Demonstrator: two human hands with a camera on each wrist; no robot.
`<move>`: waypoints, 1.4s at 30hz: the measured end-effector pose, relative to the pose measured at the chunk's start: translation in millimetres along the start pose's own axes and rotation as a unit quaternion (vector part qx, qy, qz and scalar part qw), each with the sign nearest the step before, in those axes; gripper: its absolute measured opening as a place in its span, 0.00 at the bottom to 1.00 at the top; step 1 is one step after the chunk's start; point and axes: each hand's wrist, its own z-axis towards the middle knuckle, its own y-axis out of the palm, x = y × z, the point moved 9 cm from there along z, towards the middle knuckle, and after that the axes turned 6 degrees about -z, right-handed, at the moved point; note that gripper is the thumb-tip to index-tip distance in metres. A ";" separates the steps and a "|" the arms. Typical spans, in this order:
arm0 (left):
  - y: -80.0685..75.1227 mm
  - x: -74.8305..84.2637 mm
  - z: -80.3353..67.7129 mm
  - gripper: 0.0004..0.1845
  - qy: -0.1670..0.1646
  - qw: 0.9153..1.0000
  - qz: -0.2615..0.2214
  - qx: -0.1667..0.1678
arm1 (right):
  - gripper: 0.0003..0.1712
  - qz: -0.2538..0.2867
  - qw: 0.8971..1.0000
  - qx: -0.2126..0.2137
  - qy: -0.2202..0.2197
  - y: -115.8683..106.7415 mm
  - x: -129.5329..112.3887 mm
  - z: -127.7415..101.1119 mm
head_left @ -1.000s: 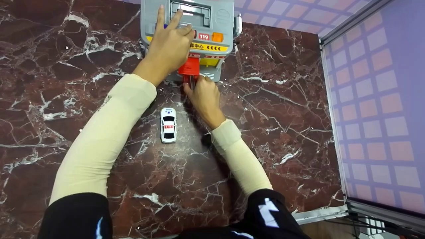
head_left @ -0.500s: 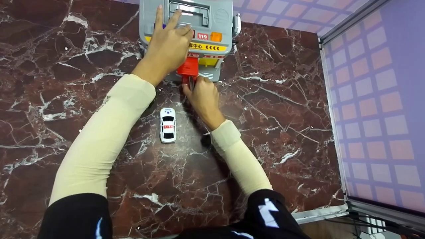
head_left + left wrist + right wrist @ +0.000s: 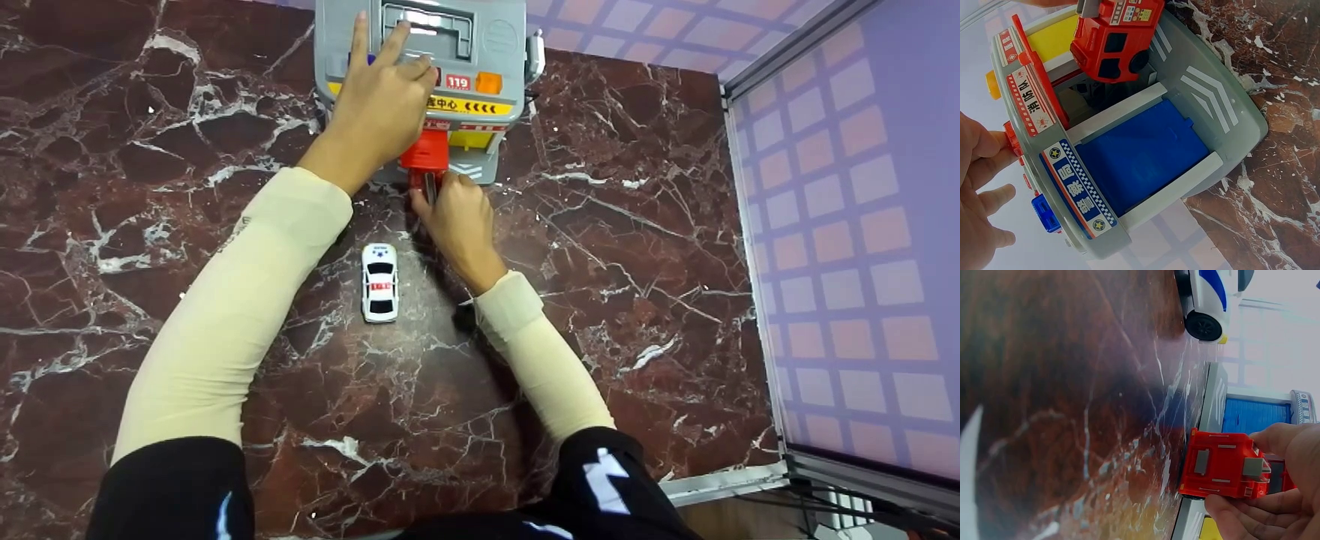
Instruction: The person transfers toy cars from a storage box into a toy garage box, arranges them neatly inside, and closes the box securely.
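Marble, dark red with white veins, lay under everything — that tabletop (image 3: 150, 135) gave you a flat, hard run for small wheels. On the left your left hand (image 3: 382, 97) rested flat on the roof of the grey toy station (image 3: 487, 45), fingers straight and spread towards the carry handle, gripping nothing; by my reading it was there to pin the station down so it could not slide away from a push at its front. In the left wrist view the blue door (image 3: 1140, 157) sat closed in the bay beside the one in use, so that bay looked blocked. Moving right, the white toy police car (image 3: 380, 282) stood alone on the marble between your forearms, near your right wrist but not touching it — a backward sweep of that arm could knock it. Then the red fire truck (image 3: 1224, 464): it sat at the mouth of the station's middle bay, nose in, tail out over the ramp. Your right hand (image 3: 459, 221) pinched its rear with curled fingers, thumb and fingertips on either side. Further right stood only the purple checked wall (image 3: 862, 225), well apart.
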 end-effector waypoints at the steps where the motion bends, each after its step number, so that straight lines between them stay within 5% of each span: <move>1: 0.0 -0.1 -0.1 0.21 0.000 1.000 -0.001 0.001 | 0.24 -0.001 1.000 -0.003 0.001 0.5 -0.3 0.5; 20: -2.7 2.7 0.1 0.20 0.009 1.000 -0.005 0.021 | 0.27 -0.005 0.999 -0.034 0.018 8.2 2.5 11.4; 42: -1.7 1.1 -0.3 0.20 0.003 1.000 -0.001 0.012 | 0.25 0.048 0.998 0.017 0.020 11.6 2.2 14.7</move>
